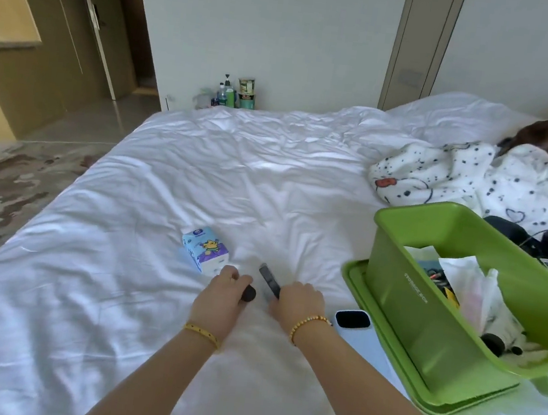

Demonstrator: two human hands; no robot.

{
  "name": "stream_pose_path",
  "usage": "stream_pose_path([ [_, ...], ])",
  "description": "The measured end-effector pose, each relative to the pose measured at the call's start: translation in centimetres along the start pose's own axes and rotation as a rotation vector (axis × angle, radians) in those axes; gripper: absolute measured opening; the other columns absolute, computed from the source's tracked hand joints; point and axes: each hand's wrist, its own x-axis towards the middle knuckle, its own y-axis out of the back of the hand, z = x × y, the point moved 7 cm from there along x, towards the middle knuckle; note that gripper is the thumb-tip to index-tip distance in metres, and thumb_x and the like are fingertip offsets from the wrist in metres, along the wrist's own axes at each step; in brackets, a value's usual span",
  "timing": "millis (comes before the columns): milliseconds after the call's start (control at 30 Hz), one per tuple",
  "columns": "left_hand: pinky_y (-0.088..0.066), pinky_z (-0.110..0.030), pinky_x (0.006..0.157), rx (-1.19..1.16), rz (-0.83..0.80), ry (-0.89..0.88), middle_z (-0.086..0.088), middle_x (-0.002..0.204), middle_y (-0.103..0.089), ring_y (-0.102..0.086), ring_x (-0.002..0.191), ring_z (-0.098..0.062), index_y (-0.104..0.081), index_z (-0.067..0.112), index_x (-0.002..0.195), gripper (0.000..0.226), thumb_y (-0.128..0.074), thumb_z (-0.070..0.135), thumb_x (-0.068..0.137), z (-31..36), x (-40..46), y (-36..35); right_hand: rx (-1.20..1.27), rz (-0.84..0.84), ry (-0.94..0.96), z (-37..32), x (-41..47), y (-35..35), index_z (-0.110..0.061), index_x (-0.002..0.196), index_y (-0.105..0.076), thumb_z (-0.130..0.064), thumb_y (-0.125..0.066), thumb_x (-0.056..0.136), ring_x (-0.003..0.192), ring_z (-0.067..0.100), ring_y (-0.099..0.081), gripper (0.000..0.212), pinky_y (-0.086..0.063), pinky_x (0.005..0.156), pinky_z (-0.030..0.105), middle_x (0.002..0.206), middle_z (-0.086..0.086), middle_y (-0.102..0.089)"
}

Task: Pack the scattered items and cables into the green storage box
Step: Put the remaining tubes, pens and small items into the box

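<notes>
Wrinkled white bed sheet (pixel 174 167); wide bare stretch up the middle and to the left edge, floor beyond. Green storage box (pixel 403 292), glossy plastic, rectangular, tilted on its lid (pixel 383 348) at right, part-filled with papers and cables. Left hand (pixel 220 295) curled shut round small dark cylinder (pixel 249 294). Right hand (pixel 299 301) closed on slim dark flat device (pixel 269 281). Tissue pack (pixel 204 250) just beyond left hand. White power bank (pixel 353 322) beside lid.
</notes>
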Motion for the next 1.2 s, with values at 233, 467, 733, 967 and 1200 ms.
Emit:
stream_pose_path([
  [233, -0.046, -0.021, 0.076, -0.619, 0.304, 0.026, -0.005, 0.099, -0.064, -0.059, 0.079, -0.014, -0.060, 0.016, 0.107, 0.021, -0.063, 0.015, 0.087, 5.6, -2.4, 7.6, 0.579, 0.313, -0.022, 3.9, -6.9, 7.5, -0.005, 0.093, -0.055, -0.032, -0.041, 0.096, 0.082, 0.035, -0.061, 0.030, -0.040, 0.063, 0.033, 0.089, 0.019, -0.066],
  [467, -0.030, -0.008, 0.099, -0.765, 0.413, -0.140, -0.008, 0.139, -0.048, -0.048, 0.128, -0.021, -0.059, 0.007, 0.111, 0.035, -0.046, -0.012, 0.084, 16.1, -3.6, 11.1, 0.546, 0.651, 0.061, 10.6, -13.1, 15.6, -0.007, 0.086, -0.050, -0.027, -0.044, 0.095, 0.070, 0.032, -0.057, 0.023, -0.041, 0.058, 0.035, 0.075, 0.014, -0.061],
  [733, -0.046, -0.031, 0.095, -0.436, 0.091, -0.435, -0.001, 0.155, -0.022, -0.049, 0.125, -0.023, -0.049, 0.013, 0.122, 0.033, -0.047, 0.006, 0.090, 29.1, -3.4, 7.4, 0.566, 0.662, -0.233, 23.1, -16.7, 16.1, -0.006, 0.078, -0.050, -0.019, -0.047, 0.092, 0.062, 0.030, -0.051, 0.019, -0.040, 0.056, 0.033, 0.066, 0.013, -0.055],
  [967, 0.002, -0.058, 0.114, 0.017, -0.207, -0.354, 0.001, 0.160, -0.002, 0.002, 0.146, -0.030, -0.023, 0.026, 0.146, 0.054, -0.028, 0.047, 0.096, 31.9, -1.2, 1.8, 0.792, 0.494, -0.329, 25.3, -15.3, 16.0, -0.003, 0.111, -0.044, -0.012, -0.039, 0.093, 0.061, 0.021, -0.047, 0.020, -0.037, 0.053, 0.029, 0.074, 0.007, -0.049],
  [1200, 0.006, -0.056, 0.114, 0.008, -0.204, -0.261, -0.003, 0.159, -0.012, 0.003, 0.147, -0.024, -0.037, 0.020, 0.141, 0.051, -0.021, 0.043, 0.097, 30.6, -1.7, 1.0, 0.553, 0.324, -0.324, 24.4, -14.5, 14.8, -0.004, 0.131, -0.047, -0.007, -0.035, 0.092, 0.115, 0.034, -0.050, 0.041, -0.044, 0.098, 0.043, 0.140, 0.018, -0.039],
])
